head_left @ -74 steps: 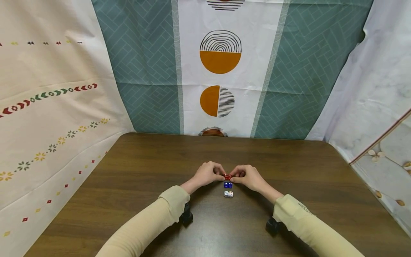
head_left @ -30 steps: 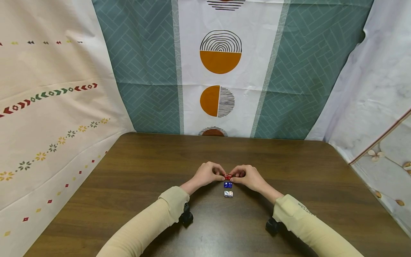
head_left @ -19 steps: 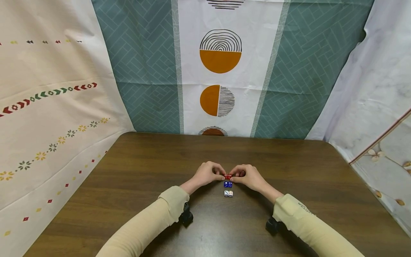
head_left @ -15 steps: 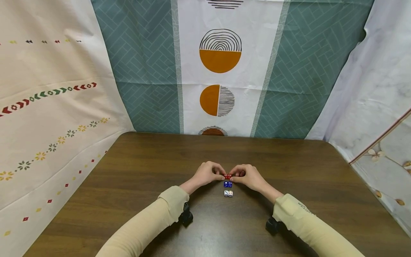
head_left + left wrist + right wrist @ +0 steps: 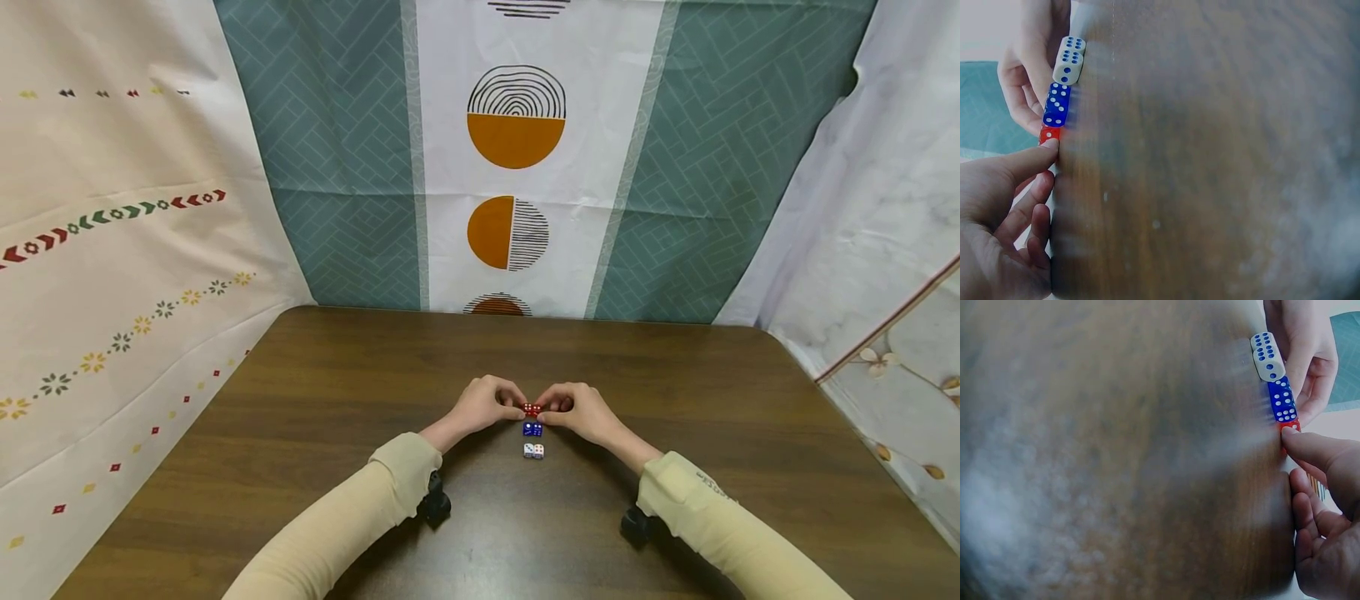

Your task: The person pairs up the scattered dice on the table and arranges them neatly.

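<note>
Two red dice [image 5: 532, 410] sit side by side on the table, held between my two hands in the head view. My left hand [image 5: 480, 404] pinches the left red die with thumb and forefinger. On the other side, my right hand [image 5: 582, 412] pinches the right red die in the same way. Just in front lies a pair of blue dice [image 5: 532, 429], and nearer to me a pair of white dice [image 5: 534, 451]. In the left wrist view, the thumb covers part of a red die [image 5: 1049, 134]. The right wrist view shows a red die [image 5: 1291, 425] mostly behind the thumb.
The brown wooden table [image 5: 337, 358] reaches back to a patterned hanging cloth [image 5: 517, 183]. Pale cloths hang at the left and right. Dark wrist devices, such as the one under the left sleeve [image 5: 435, 502], are strapped to both forearms.
Both hands keep the same hold on the red dice, and the dice pairs stay in line. Only the head view has tilted very slightly downward.
</note>
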The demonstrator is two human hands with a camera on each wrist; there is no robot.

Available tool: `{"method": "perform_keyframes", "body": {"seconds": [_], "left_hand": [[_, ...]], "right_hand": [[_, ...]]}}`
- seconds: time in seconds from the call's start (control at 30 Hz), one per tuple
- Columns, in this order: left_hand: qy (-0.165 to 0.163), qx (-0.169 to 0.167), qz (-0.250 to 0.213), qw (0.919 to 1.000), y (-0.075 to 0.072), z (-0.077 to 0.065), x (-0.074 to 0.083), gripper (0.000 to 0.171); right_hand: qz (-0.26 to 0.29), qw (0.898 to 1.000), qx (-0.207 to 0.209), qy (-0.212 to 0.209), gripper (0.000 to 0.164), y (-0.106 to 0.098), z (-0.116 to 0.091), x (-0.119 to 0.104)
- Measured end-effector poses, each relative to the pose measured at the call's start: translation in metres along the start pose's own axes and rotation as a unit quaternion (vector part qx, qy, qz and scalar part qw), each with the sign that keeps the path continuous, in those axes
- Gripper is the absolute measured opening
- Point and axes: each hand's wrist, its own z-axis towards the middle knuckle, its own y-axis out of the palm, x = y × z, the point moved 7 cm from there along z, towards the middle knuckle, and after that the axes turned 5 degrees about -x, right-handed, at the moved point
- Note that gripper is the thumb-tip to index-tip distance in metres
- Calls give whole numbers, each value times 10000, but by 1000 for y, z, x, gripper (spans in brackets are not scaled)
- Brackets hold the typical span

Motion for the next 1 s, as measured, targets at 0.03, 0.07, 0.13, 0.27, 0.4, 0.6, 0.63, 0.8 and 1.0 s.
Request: {"method": "perform_keyframes", "body": {"seconds": [0.03, 0.07, 0.13, 0.27, 0.4, 0.6, 0.63, 0.8, 1.0], "left_hand": [[-1, 3, 6, 10000, 0, 0, 0, 9], [-6, 2, 7, 10000, 0, 0, 0, 9], [-9, 3, 15, 10000, 1, 0, -1, 9], [10, 22, 20, 10000, 0, 1, -1, 9], [51, 54, 17, 10000, -1, 2, 0, 9], [23, 67, 13, 10000, 0, 0, 0, 8], [24, 70, 10, 10000, 0, 0, 0, 8], [28, 84, 0, 10000, 0, -1, 1, 8], [27, 84, -4, 10000, -1, -1, 1, 9]], "right_hand": [[13, 10000, -3, 9, 12, 0, 0, 0], [-7, 10000, -3, -1, 12, 0, 0, 0], [-10, 10000, 4, -2, 12, 0, -1, 0], [-40, 10000, 33, -50, 13, -1, -1, -1], [-34, 10000, 55, -74, 13, -2, 0, -1], [-27, 10000, 48, -18, 14, 0, 0, 0], [-27, 10000, 50, -21, 13, 0, 0, 0], [-27, 10000, 68, -8, 12, 0, 0, 1], [-27, 10000, 85, -11, 12, -1, 0, 0]]}}
